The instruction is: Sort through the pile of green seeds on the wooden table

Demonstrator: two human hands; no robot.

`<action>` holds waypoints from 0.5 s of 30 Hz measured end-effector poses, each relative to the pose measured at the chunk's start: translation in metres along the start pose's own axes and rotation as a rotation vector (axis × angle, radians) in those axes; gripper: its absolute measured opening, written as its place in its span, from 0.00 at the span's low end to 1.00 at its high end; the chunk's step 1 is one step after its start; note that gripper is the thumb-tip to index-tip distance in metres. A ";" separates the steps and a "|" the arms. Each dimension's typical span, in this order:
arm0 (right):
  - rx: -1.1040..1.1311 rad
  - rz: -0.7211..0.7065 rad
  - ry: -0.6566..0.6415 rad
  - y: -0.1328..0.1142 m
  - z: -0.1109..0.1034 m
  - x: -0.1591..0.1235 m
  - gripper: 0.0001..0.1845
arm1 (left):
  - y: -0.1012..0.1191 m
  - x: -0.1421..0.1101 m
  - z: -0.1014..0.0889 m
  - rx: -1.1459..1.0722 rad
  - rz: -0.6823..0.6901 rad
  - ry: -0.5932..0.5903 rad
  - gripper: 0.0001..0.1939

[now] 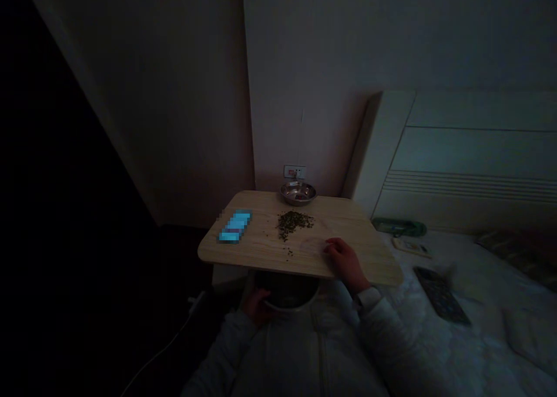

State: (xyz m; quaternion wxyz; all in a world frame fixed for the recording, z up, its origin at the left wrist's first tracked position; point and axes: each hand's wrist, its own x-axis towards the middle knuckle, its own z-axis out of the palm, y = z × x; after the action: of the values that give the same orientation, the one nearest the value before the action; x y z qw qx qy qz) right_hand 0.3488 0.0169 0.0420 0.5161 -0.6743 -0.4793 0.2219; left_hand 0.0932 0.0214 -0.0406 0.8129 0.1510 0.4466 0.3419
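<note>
On the near right part of the wooden table (261, 257): right hand (346, 263), palm down, fingers bent and drawn in close together, next to the edge of a faint, clear round piece (312, 246) lying nearly flat. Too dim to tell whether pinched or merely touched.

Below the near edge of the wooden table, over the lap: wide bowl (289, 292), partly hidden by the tabletop. Left hand (259, 308) at its left side, fingers partly curled over the rim, holding it; thumb and fingertips hard to make out in the dark. Contents of bowl too dark to tell.

At the middle of the wooden table: small dark green pieces (291, 223) in a loose, scattered heap, a few strays trailing toward the near edge, left of the clear round piece.

At the far edge of the wooden table: shiny metal dish (298, 192), upright, with something small and reddish showing inside. On its left part: lit phone (235, 227), screen up, blurred out.

Beyond the wooden table: wall socket (295, 172). To its right: bed (478, 350) with pale headboard (461, 159), dark patterned flat item (441, 295) and green packet (399, 227) on top.
</note>
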 end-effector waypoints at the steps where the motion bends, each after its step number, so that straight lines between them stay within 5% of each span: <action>1: 0.015 0.003 -0.011 -0.002 0.001 0.000 0.14 | 0.000 0.000 0.001 -0.002 0.004 0.027 0.06; 15: 0.091 -0.038 -0.122 -0.004 0.024 0.001 0.12 | 0.002 -0.002 0.002 -0.007 -0.010 0.069 0.07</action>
State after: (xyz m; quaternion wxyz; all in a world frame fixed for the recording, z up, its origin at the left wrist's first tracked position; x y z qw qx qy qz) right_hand 0.3282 0.0297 0.0371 0.5201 -0.6261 -0.5121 0.2742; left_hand 0.0933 0.0216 -0.0370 0.7994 0.1339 0.4738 0.3443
